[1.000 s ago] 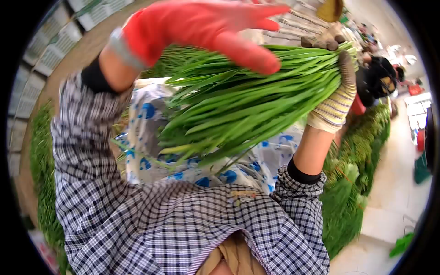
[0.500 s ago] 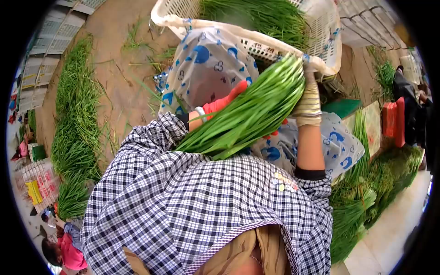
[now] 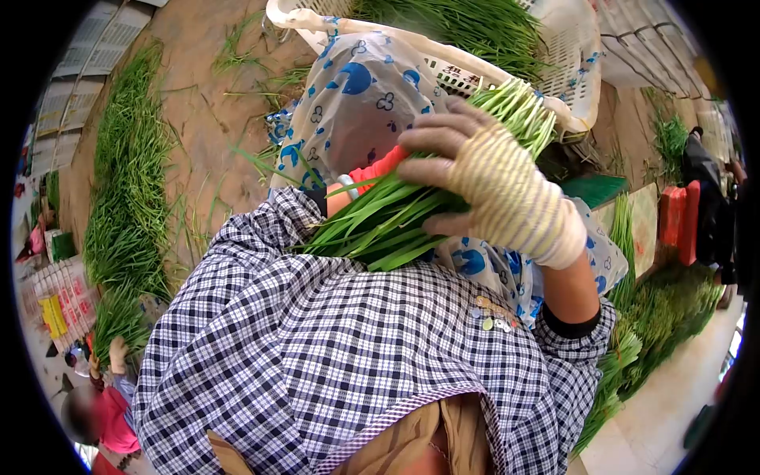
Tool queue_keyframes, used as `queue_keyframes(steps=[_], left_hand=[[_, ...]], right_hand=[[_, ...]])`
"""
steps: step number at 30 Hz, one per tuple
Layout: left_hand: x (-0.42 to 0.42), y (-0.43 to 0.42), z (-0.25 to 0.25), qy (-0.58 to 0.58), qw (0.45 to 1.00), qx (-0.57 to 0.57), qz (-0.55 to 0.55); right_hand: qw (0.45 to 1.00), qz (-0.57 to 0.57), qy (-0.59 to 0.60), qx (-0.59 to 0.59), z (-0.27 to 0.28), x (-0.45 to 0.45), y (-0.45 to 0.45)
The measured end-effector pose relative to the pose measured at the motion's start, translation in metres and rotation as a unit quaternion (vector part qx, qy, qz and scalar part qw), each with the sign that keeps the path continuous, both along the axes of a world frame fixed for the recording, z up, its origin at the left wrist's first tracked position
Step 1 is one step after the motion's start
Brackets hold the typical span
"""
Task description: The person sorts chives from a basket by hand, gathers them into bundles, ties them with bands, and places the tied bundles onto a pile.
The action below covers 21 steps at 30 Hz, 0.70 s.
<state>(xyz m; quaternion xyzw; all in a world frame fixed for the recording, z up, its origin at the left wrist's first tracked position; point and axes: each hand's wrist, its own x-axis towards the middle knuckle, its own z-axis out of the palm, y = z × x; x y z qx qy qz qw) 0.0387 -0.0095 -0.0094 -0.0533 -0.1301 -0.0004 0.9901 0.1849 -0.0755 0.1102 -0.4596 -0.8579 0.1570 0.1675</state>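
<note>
A bunch of long green chives (image 3: 372, 214) lies slantwise across my lap, its pale cut ends at the upper right and its leaf tips toward my checked smock. My left hand (image 3: 378, 170), in a red glove, is under and around the bunch; most of its fingers are hidden behind the leaves. Over the middle of the bunch is my right hand (image 3: 499, 178), in a striped knit glove with grey fingers. Its fingers are spread; whether they touch the leaves I cannot tell. A clear plastic sheet with blue prints (image 3: 348, 87) covers my knees beneath both hands.
A white plastic basket (image 3: 582, 79) holding more chives stands ahead of me. Long heaps of chives (image 3: 123, 190) lie on the floor at left, and more (image 3: 665, 317) at right. A person in pink (image 3: 117, 419) is at the lower left. Red blocks (image 3: 679, 226) are at right.
My right hand has left the cut ends of the bunch, moved left and toward me, and spread its fingers over the leaves. The left hand stays at the bunch.
</note>
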Motion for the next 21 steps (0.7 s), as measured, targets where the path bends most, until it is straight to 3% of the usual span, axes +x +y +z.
queue_keyframes(steps=[8,10,17,21], left_hand=[[-0.007,-0.003,-0.006,-0.014,0.998,0.013,0.065],[-0.008,-0.003,-0.007,-0.016,0.997,0.014,0.076],[-0.005,-0.011,-0.008,-0.025,0.993,0.029,0.115],[-0.003,-0.017,-0.013,-0.036,0.988,0.034,0.144]], right_hand=[[0.975,-0.009,0.222,-0.001,-0.006,0.015,0.004],[0.976,-0.015,0.217,-0.006,0.002,0.017,0.001],[0.999,-0.014,-0.021,0.031,0.005,0.025,-0.005],[0.997,-0.022,-0.057,0.055,0.0,0.022,-0.003]])
